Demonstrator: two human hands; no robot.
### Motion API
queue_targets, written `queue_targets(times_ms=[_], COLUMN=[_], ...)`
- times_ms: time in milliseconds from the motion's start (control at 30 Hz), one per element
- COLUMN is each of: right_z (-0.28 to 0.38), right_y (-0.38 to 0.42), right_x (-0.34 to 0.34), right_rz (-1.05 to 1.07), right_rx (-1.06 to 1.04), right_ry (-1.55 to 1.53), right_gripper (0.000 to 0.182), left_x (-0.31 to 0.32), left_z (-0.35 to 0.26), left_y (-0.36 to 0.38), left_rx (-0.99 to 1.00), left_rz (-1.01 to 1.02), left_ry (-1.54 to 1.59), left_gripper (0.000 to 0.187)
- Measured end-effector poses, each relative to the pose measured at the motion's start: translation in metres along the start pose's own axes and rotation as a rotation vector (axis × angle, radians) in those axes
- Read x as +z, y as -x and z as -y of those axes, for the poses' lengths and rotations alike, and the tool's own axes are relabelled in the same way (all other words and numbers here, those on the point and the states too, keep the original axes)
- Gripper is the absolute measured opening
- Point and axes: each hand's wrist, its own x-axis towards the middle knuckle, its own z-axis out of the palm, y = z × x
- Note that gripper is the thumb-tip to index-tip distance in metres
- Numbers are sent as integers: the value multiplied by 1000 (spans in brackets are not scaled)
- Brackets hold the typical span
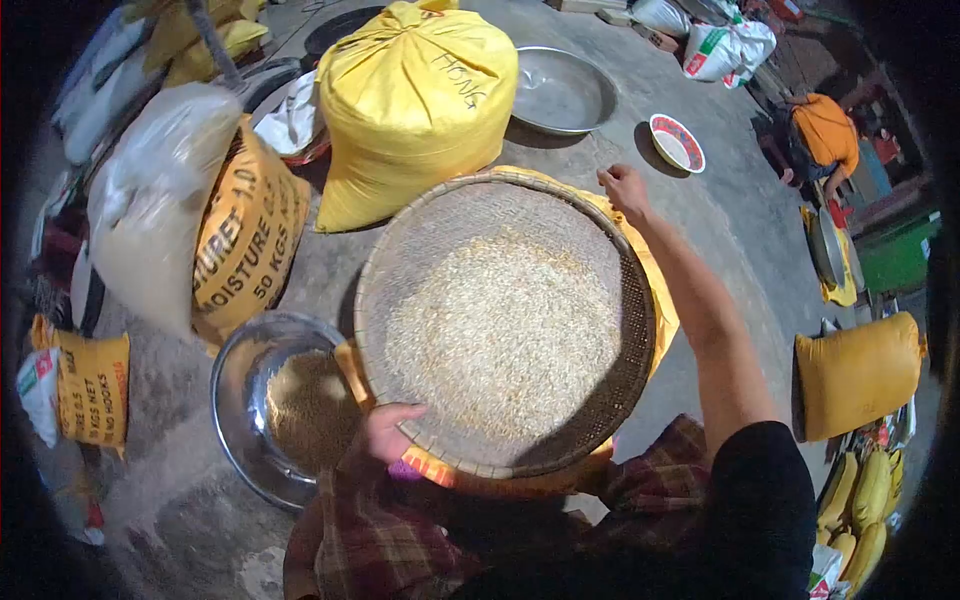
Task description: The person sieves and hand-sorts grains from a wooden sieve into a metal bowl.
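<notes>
A round woven basket [637,330] holds a wide layer of pale grain [500,330] and rests over yellow sacking in front of me. My left hand [392,432] grips the basket's near left rim, the thumb on top and the fingers hidden below. Beyond the far right rim, my right hand [622,188] is raised with its fingers curled together; what it pinches, if anything, is too small to name. Left of the basket, a steel bowl [232,385] contains brown grain [310,410], partly hidden by my left forearm.
A full yellow sack [420,110] stands behind the basket, beside an orange printed sack [255,230]. A metal basin [565,90] and a red-rimmed bowl [678,143] lie further back. At the right are a person in orange [828,135], a tan sack [860,375] and yellow produce [872,490].
</notes>
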Motion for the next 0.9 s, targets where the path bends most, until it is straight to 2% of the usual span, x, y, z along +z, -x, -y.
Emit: queue_targets(times_ms=[33,67,133,200,333,400,533,600,633,700,733,833,867,900], right_z=[-8,-20,-37,-58,-75,-76,-91,-95,-90,-77,-67,-70,-70,-73], right_y=[-5,-9,-5,-9,-46,-71,-150,-177,-184,-199,-206,-225,-229,-232], right_x=[6,14,24,32,50,62,102,121,130,142,141,153,158,162], right_rz=[60,79,151,214,202,198,294,281,308,141,103,203,101,109], right_rx=[131,197,254,287,373,530,577,567,569,661,819,737,703,708], right_ry=[-147,-230,-304,-412,-616,-860,-1104,-1266,-1269,-1328,-1283,-1346,-1343,-1337], right_gripper=[32,26,24,24,28,32,41,48,48,48,46,41,31,31], left_x=[-10,-29,7,-26,-15,-7,6,-5,-6,-4,-7,-14,-17,-21], left_z=[2,1,-9,-7,-16,-21,-23,-13,-9,-3,-3,-3,-1,1], left_y=[8,20,22,26,37,40,38,40,41,47,51,67,74,80], left_rx=[-10,49,-22,-41,-10,1,35,118,196,215,219,217,215,218], left_rz=[-10,-107,-363,-394,-528,-612,-788,-745,-679,-701,-706,-718,-718,-715], left_ry=[-15,-321,-316,-336,-416,-481,-604,-416,-248,-244,-269,-369,-407,-443], left_gripper=[36,38,38,37,31,28,23,44,67,62,57,43,39,34])
